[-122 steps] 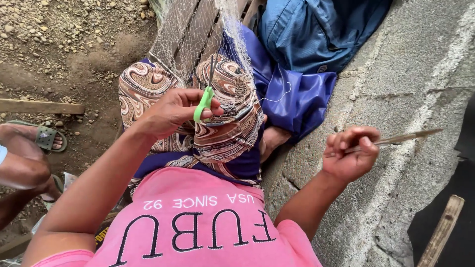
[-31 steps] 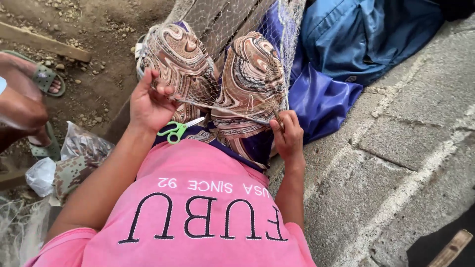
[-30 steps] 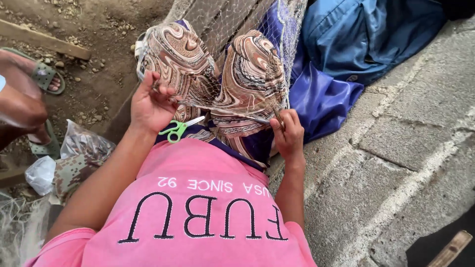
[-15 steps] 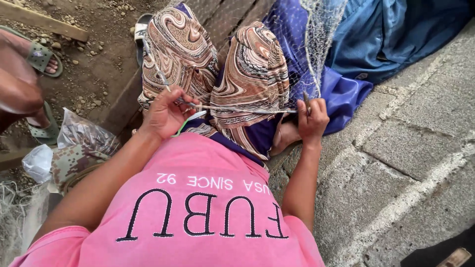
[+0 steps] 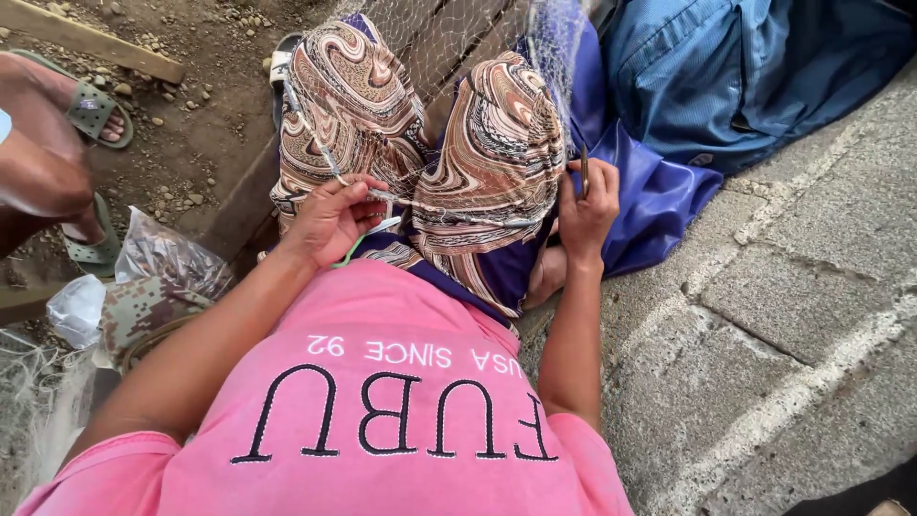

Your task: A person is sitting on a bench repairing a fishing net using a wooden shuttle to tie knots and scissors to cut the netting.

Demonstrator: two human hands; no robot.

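left hand (image 5: 330, 218): pinching net (image 5: 449, 196) strand, green scissors (image 5: 368, 234) tucked under fingers, at 9 o'clock of knees
right hand (image 5: 585, 212): has lifted from lap; now grips thin needle (image 5: 584, 170) upright, 3 o'clock
net: draped over knees, pulled taut between hands
change: hands spread wider, mending stroke underway

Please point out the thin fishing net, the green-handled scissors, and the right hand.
Thin fishing net (image 5: 449, 191), head view, mesh over the knees.
Green-handled scissors (image 5: 355, 247), head view, green handle.
Right hand (image 5: 587, 205), head view, back of hand.
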